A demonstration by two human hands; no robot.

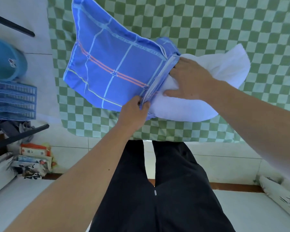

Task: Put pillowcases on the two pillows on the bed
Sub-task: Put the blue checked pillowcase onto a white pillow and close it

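A blue pillowcase [107,64] with pale grid lines, red stripes and stars lies on the bed, its open end facing right. A white pillow [224,69] sticks partly into that opening; most of it is still outside to the right. My left hand [134,113] pinches the near edge of the pillowcase opening. My right hand [189,79] lies flat on the pillow at the opening, with its fingertips under the pillowcase edge. Only one pillow is in view.
The bed carries a green and white checked sheet [208,22]. To the left stand a blue plastic basket [12,101], a teal round tub [5,59] and dark chair legs [18,136]. Packets and papers [33,161] lie on the tiled floor.
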